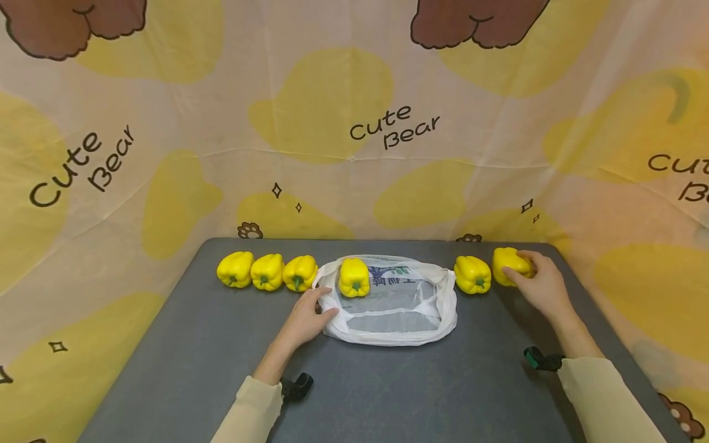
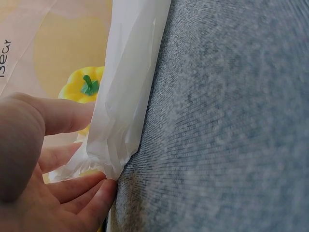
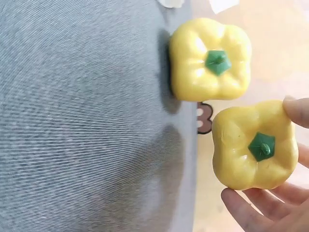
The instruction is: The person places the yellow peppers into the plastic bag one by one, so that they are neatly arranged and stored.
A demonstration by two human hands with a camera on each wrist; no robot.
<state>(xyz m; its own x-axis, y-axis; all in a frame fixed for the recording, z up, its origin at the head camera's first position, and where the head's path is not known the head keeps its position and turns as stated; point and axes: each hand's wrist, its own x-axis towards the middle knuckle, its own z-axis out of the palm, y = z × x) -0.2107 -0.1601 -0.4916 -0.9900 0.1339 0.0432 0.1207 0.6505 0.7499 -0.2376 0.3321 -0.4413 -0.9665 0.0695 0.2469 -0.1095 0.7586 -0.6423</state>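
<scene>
A white plastic bag (image 1: 401,337) lies spread with its mouth up on the grey table. My left hand (image 1: 308,315) holds its left rim; in the left wrist view the thumb goes behind the white plastic (image 2: 126,72) while fingertips touch its outside. One yellow bell pepper (image 1: 354,277) with a green stem is within the bag's mouth, at its left side. My right hand (image 1: 540,283) grips another yellow bell pepper (image 3: 256,145) between thumb and fingers, slightly above the table. Beside it, a further bell pepper (image 1: 472,275) stands right of the bag.
Three yellow bell peppers, the leftmost one (image 1: 235,269) included, stand in a row left of the bag. The dark grey table (image 1: 376,394) ends at the back against a printed cloth (image 1: 310,111), which also hangs at both sides.
</scene>
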